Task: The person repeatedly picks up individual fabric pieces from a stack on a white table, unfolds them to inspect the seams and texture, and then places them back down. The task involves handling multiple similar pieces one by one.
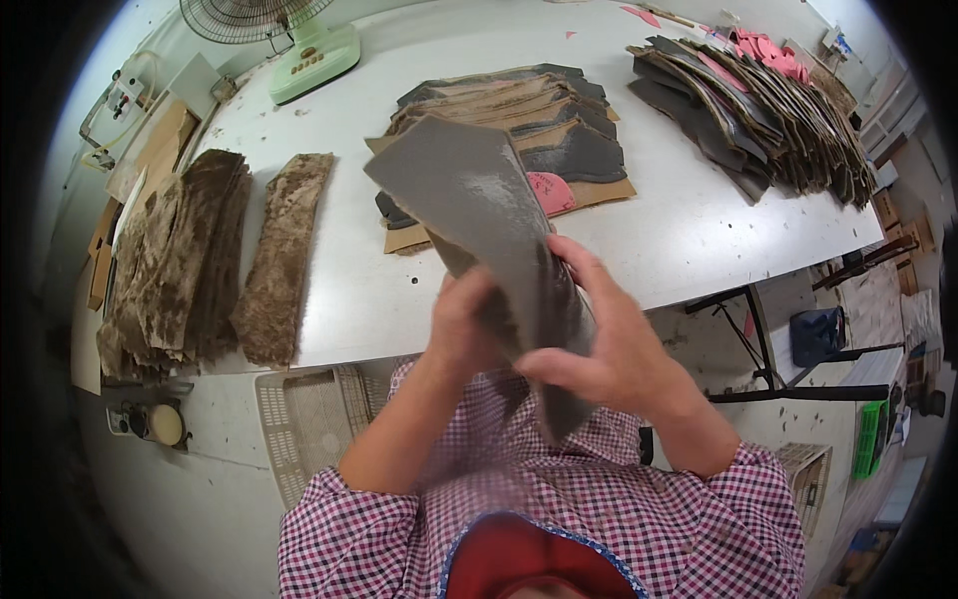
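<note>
In front of my body I hold up a smooth grey cut panel of soft sheet material, its wide angled end up and leaning toward the table. My right hand grips its right edge, thumb on the near side and fingers higher up. At the left edge my left hand is curled round the panel, slightly blurred, with fingertips partly hidden behind it. Behind the panel lies an overlapping stack of grey panels with tan edges, on brown cardboard. A pink rounded piece lies by that stack.
Brown furry strips are piled at the table's left, with a single furry strip beside them. A green-based fan stands at the back left. Many grey panels fan out at the right. Below the table's front edge sits a plastic crate.
</note>
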`<state>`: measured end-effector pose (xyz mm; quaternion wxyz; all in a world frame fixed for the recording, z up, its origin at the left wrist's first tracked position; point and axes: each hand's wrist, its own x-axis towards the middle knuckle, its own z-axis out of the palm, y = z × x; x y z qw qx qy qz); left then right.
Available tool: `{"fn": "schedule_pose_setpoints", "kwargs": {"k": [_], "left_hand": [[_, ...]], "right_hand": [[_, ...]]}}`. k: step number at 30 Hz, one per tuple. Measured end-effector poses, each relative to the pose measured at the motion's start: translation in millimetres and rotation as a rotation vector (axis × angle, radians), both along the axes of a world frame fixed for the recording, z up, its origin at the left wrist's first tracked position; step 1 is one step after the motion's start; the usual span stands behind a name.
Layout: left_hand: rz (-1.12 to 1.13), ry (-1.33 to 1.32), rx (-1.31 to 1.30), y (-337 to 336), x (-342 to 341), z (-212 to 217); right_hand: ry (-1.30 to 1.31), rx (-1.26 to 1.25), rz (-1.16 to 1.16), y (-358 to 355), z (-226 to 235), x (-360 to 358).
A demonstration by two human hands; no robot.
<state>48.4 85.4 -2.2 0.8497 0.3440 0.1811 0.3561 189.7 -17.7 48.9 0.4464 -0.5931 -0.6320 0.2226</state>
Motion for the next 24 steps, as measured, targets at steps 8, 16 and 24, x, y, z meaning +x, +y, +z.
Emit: {"fn": "schedule_pose_setpoints", "kwargs": {"k": [8, 16, 24], "left_hand": [[0.004, 0.16, -0.01, 2, -18, 13], [-0.133, -0.105, -0.211, -1, -40, 6], [-0.158, -0.158, -0.239, -24, -30, -1]], "right_hand": [[0.682, -0.171, -0.139, 6, -3, 30], [0.565, -0.215, -0.299, 12, -31, 57], [0.589, -0.192, -0.027, 34, -90, 28]]}}
